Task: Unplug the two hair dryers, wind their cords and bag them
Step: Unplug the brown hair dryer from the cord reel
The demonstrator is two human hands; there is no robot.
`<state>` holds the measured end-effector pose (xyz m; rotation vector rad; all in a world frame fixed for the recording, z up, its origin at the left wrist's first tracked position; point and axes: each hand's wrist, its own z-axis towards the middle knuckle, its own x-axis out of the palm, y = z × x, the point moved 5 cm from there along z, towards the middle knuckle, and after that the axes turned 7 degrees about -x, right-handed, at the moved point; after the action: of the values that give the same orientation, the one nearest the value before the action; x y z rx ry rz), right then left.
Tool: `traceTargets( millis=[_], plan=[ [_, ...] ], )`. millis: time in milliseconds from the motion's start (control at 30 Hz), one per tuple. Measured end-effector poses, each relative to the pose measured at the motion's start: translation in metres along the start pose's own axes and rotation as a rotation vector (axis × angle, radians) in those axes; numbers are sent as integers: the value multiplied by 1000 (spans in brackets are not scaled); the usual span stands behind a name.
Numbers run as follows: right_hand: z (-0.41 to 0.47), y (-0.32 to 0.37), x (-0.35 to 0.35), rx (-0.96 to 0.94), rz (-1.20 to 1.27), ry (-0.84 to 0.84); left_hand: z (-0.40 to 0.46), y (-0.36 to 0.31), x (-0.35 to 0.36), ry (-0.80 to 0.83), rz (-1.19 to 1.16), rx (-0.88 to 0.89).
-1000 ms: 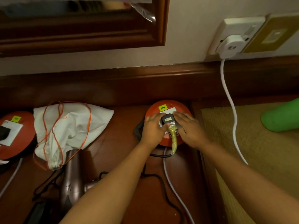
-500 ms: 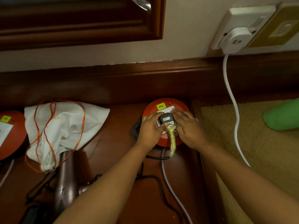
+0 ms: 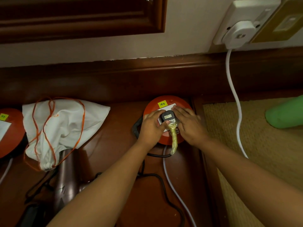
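A black plug [image 3: 167, 116] with yellowish tape round its cord sits in the socket of a round orange extension reel [image 3: 165, 102] marked M4. My left hand [image 3: 151, 126] grips the plug from the left, thumb against its near side. My right hand [image 3: 188, 123] lies flat on the reel beside the plug, fingers straight, pressing down. The plug's black cord [image 3: 161, 179] runs down the wooden floor. A brown hair dryer [image 3: 66, 176] lies at lower left. A white drawstring bag [image 3: 65, 126] with orange cord lies beside it.
A second orange reel [image 3: 9, 133] shows at the left edge. The M4 reel's white cable [image 3: 232, 89] rises to a white plug [image 3: 239, 32] in a wall socket. A woven mat [image 3: 255, 145] and a green object [image 3: 286, 112] lie to the right. A wooden skirting runs behind.
The view has drifted slightly, shifting everything left and lower in frame. Both hands stay on the reel and plug, with the plug still seated in its socket.
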<state>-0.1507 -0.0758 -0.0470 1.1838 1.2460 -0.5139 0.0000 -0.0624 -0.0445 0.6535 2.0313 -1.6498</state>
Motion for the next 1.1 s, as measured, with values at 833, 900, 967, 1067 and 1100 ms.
traceTargets(
  millis=[833,900,967,1067,1100],
  plan=[
    [5,41,3,292,312,-216,4,24,-18,316,420,57],
    [7,42,0,317,283,-233,5,27,-17,312,402,62],
    [10,43,-2,327,250,-244,5,29,-16,315,399,63],
    [13,43,-4,355,256,-257,7,31,-15,318,386,66],
    [13,43,-4,362,264,-265,7,32,-15,319,384,69]
  ],
)
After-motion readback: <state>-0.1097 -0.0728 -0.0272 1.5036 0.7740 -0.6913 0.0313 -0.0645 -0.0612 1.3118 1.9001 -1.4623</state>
